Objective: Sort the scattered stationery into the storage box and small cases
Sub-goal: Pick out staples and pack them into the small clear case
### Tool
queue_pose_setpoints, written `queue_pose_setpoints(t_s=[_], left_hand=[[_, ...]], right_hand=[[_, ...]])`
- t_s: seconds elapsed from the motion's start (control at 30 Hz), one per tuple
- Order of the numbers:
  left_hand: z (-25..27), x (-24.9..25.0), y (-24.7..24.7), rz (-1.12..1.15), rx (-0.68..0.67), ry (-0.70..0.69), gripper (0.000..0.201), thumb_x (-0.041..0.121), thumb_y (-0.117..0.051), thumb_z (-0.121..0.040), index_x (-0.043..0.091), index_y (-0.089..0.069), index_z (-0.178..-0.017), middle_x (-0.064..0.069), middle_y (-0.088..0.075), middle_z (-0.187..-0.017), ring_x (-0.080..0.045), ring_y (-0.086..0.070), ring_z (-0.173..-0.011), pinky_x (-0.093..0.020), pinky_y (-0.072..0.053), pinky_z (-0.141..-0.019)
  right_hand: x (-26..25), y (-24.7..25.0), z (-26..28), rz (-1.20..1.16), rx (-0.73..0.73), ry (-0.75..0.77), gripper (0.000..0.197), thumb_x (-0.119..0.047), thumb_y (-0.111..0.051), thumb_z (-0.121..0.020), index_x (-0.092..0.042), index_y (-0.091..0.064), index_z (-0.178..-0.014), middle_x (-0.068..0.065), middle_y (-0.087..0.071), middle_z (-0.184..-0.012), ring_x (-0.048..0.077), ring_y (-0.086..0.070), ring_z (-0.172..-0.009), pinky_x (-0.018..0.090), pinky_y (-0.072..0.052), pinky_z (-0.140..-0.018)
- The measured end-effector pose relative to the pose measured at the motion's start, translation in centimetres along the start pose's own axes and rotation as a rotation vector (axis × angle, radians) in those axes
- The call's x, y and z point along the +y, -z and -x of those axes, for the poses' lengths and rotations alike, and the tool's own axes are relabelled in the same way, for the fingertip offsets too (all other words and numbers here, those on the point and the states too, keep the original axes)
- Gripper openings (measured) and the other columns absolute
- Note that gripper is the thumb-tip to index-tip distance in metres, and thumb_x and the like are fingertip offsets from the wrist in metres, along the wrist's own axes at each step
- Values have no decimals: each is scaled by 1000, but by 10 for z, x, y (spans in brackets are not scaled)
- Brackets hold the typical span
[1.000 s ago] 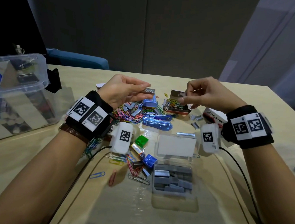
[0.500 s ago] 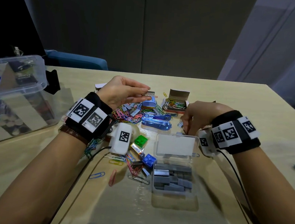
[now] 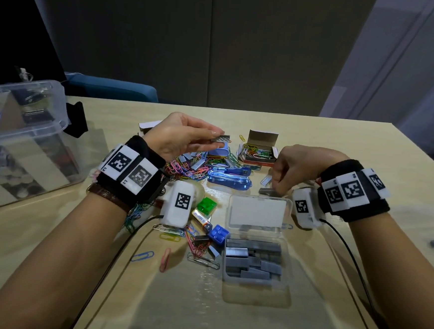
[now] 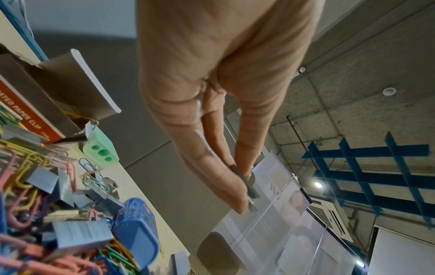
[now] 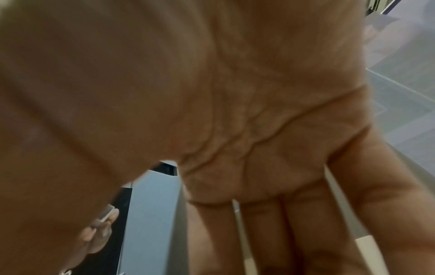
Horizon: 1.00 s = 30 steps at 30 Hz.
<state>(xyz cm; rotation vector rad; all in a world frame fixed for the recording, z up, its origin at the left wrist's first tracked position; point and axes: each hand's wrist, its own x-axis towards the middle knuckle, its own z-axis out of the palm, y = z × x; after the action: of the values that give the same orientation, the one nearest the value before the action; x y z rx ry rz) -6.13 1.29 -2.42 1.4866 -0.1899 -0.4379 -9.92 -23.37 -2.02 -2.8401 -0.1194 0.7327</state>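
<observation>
Orange cardboard box side: "...ATED PAPER CLIP", first letters cut off.

Left hand raised, fingertips pinched; right hand lowered, curled.

Dim room, glare on table, blurred right-wrist view

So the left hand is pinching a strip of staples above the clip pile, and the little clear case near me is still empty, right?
Not quite. The left hand does pinch a staple strip above the paper clips, but the head view shows the clear case already holding many grey staple strips.
</observation>
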Motion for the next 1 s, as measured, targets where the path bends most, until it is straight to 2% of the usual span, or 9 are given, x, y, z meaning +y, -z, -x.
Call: queue_pose_setpoints(t_s=[0.07,0.13,0.27,0.37,0.57,0.7,0.83,0.93,1.0], left_hand=[[0,0,-1,-8,-22,2,17,-3,-61,-86,-4,-68,-102,-14,-74,-95,-19,-73,-82,-17,-57,-62],[0,1,-1,-14,-35,6,18,-3,-61,-86,-4,-67,-103,-14,-74,-94,-18,-73,-80,-16,-56,-61],[0,1,0,-60,-57,17,21,1,-62,-86,-1,-68,-106,-14,-74,-91,-14,-73,-72,-16,-57,-59],[-1,-2,1,-208,-59,-12,16,5,-64,-86,5,-71,-101,-5,-75,-82,-8,-69,-66,-14,-55,-57],[4,-1,1,-635,-192,-5,19,11,-69,-84,7,-72,-103,-19,-72,-98,-14,-67,-68,-23,-56,-58],[18,10,-4,-781,-244,-40,24,22,-66,-87,13,-70,-109,-14,-72,-101,-17,-70,-78,-23,-58,-60],[39,18,-11,-789,-300,-120,29,27,-67,-82,16,-71,-108,-2,-73,-94,-11,-68,-78,-20,-57,-61],[53,18,-17,-825,-458,-110,37,31,-71,-74,18,-72,-110,-7,-73,-100,-13,-69,-86,-27,-59,-71],[57,16,-22,-856,-506,-90,38,31,-71,-73,18,-72,-109,-7,-74,-100,-19,-70,-94,-31,-60,-76]], right_hand=[[2,2,0,-3,15,14,9,-24,-80,-70,-18,-74,-70,-8,-72,-72,13,-63,-78,35,-53,-76],[5,5,3,-37,32,58,8,-24,-79,-75,-20,-73,-71,-7,-73,-74,12,-64,-74,29,-51,-67],[12,15,14,-303,-89,158,13,-16,-61,-93,-9,-73,-94,4,-76,-82,11,-70,-72,20,-52,-60],[15,22,22,-376,-55,232,17,-13,-55,-97,-7,-71,-97,4,-75,-81,9,-68,-69,19,-54,-62],[-2,30,46,-235,291,299,13,-20,-69,-86,-16,-75,-97,-5,-75,-80,3,-69,-69,19,-56,-64],[-23,32,78,-160,486,395,18,-23,-77,-76,-24,-76,-94,-16,-72,-85,-8,-66,-77,4,-48,-65],[-43,25,111,-11,408,453,18,-28,-78,-72,-34,-73,-89,-23,-70,-80,-14,-64,-75,-2,-44,-69],[-60,13,126,102,326,490,25,-44,-76,-64,-35,-75,-88,-23,-69,-75,-15,-63,-72,5,-49,-71],[-69,2,127,177,278,506,26,-43,-77,-66,-33,-76,-90,-21,-70,-76,-13,-64,-73,12,-52,-72]])
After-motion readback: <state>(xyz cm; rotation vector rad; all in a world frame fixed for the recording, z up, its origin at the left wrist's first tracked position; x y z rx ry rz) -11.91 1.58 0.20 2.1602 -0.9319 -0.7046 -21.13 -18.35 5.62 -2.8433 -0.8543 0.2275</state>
